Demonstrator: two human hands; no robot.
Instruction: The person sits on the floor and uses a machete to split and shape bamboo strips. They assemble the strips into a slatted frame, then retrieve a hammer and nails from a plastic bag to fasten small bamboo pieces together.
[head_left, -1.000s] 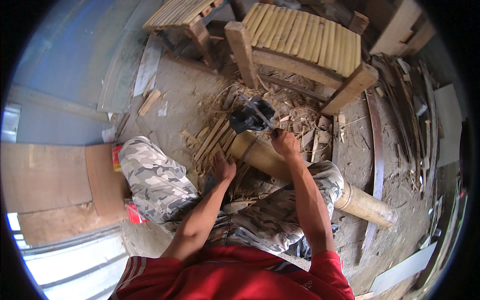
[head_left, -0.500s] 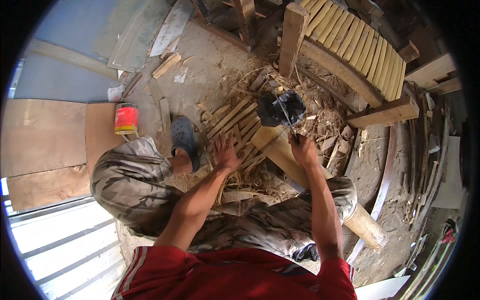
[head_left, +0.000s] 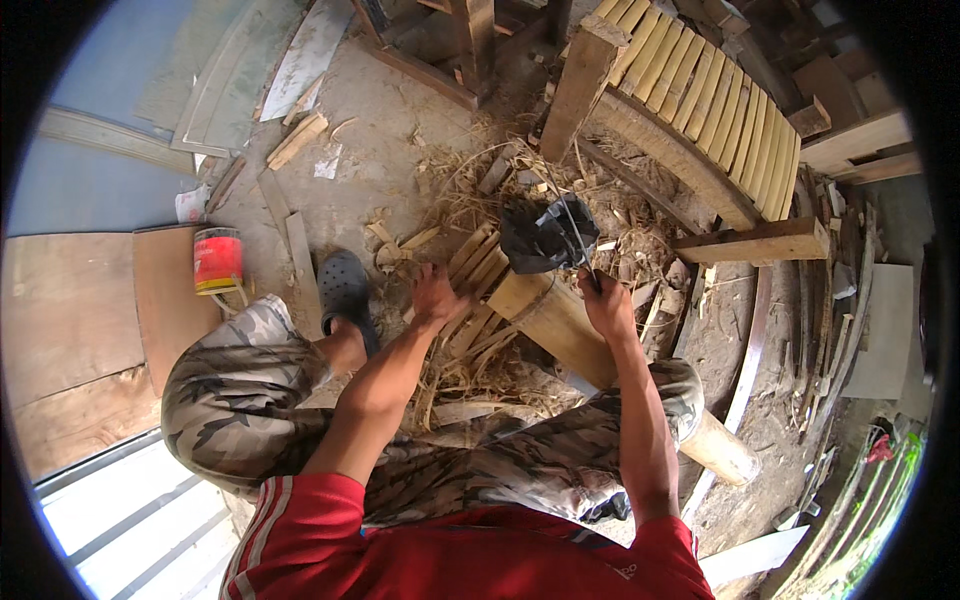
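Note:
I sit astride a thick bamboo log that lies on the dirt floor. My right hand grips the handle of a long thin knife, whose blade points up past a black plastic bag at the log's far end. My left hand reaches down to a pile of split bamboo strips left of the log, fingers curled over one strip. Shavings and splinters lie all around the strips.
A slatted bamboo bench stands behind the log, with a wooden beam beside it. A red tin can sits at left near plywood sheets. My dark clog is left of the strips. Long curved slats lie at right.
The view has swung left, bringing the can and my clog into sight. My left hand has closed down onto the strips. My right hand stays at the log's end with the knife.

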